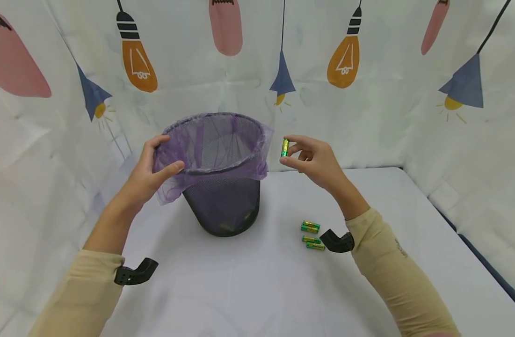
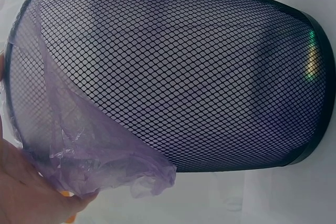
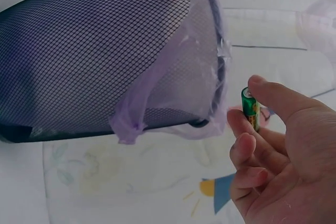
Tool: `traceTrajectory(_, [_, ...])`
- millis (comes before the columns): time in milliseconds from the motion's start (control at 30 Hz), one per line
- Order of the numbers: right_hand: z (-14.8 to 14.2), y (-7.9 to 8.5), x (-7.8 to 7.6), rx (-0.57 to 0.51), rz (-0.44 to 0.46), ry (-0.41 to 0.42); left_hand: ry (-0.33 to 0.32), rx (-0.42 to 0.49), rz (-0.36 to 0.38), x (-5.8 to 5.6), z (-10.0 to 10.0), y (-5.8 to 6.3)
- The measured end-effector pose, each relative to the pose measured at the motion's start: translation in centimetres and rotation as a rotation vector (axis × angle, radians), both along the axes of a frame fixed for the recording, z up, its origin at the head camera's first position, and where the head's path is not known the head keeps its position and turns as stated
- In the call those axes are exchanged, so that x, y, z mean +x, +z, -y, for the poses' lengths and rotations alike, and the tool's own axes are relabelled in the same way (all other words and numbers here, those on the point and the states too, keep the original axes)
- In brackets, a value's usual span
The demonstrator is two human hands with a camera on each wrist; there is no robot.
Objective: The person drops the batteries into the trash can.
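A black mesh trash bin (image 1: 223, 206) lined with a purple plastic bag (image 1: 173, 145) stands on the table. At the left of its rim, my left hand (image 1: 149, 168) grips the bin through the bag, thumb in front and fingers behind. Just right of the rim, my right hand (image 1: 318, 159) pinches a green-and-gold battery (image 1: 285, 147) between thumb and forefinger, apart from the bin. The right wrist view shows this battery (image 3: 251, 109) end-on at the fingertips. Through the mesh near the bin's bottom, a green-gold shine (image 2: 312, 56) shows in the left wrist view.
Several more batteries (image 1: 311, 234) lie on the white table (image 1: 240, 290), below my right hand and right of the bin. A white curtain printed with lamps (image 1: 249, 84) hangs close behind and on both sides.
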State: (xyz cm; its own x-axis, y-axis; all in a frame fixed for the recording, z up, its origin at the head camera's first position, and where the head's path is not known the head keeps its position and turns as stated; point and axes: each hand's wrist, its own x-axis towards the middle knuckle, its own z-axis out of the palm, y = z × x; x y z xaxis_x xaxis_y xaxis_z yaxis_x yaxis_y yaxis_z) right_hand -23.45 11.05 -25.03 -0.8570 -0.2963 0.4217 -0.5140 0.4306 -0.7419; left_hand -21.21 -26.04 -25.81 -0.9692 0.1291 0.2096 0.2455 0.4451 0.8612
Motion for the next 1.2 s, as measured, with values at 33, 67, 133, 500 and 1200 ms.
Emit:
traceTrajectory(33, [0.0,-0.2,-0.4,-0.003,-0.007,0.005,0.000,-0.003,0.001,0.0,0.0,0.0])
traceTrajectory(67, [0.0,-0.4,-0.8,-0.011,-0.011,0.011,-0.001,-0.004,0.001,0.0,0.0,0.0])
traceTrajectory(133, [0.2,-0.5,-1.2,-0.013,-0.018,0.020,-0.004,-0.006,0.002,0.0,0.0,0.0])
traceTrajectory(500, [1.9,1.9,-0.1,0.004,-0.031,0.064,-0.005,-0.010,-0.008,0.2,0.1,-0.1])
traceTrajectory(1200, [4.5,3.1,0.4,0.011,-0.048,0.099,-0.002,-0.010,-0.016,0.5,0.2,-0.4])
